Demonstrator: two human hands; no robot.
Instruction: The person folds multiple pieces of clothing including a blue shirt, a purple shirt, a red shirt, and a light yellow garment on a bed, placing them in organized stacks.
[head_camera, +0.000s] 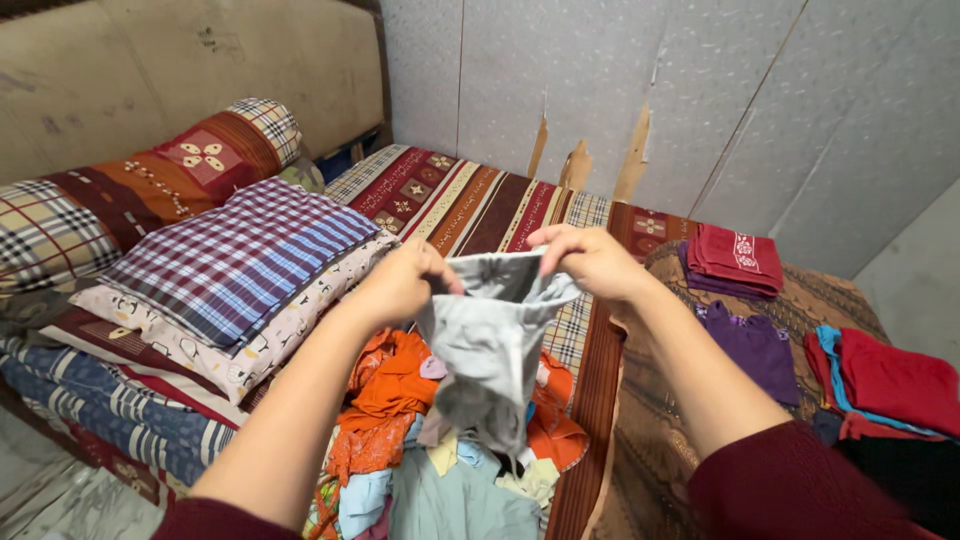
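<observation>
A small grey garment (487, 345) hung in the air over the bed, held up by its top edge between both hands. The left hand (400, 283) was closed on the left corner of that edge and the right hand (592, 262) was closed on the right corner, fingers pinched over the cloth, so the top edge ran roughly level from side to side between them. The garment's long axis dropped straight down from the hands, and its crumpled lower end reached the heap of loose clothes (440, 440) beneath, orange, pale blue and cream pieces mixed together; whether it touched the heap or just hung over it could not be told. Both hands sat about equally near the cloth, well apart from each other.

To the left of the heap lay a stack of pillows (230, 270), the topmost in a blue and purple check, touching a striped bolster (130, 190) against the headboard. To the right, across a brown patterned spread (650, 440), lay a purple top (752, 345) spread flat, a folded red cloth (735, 258) beyond it near the wall, and a folded pile of red and blue clothes (890, 385) at the bed's right edge. The barest stretch of bedding lay between the heap and the purple top, just under the right forearm; the striped sheet (470, 200) beyond the hands also lay bare
</observation>
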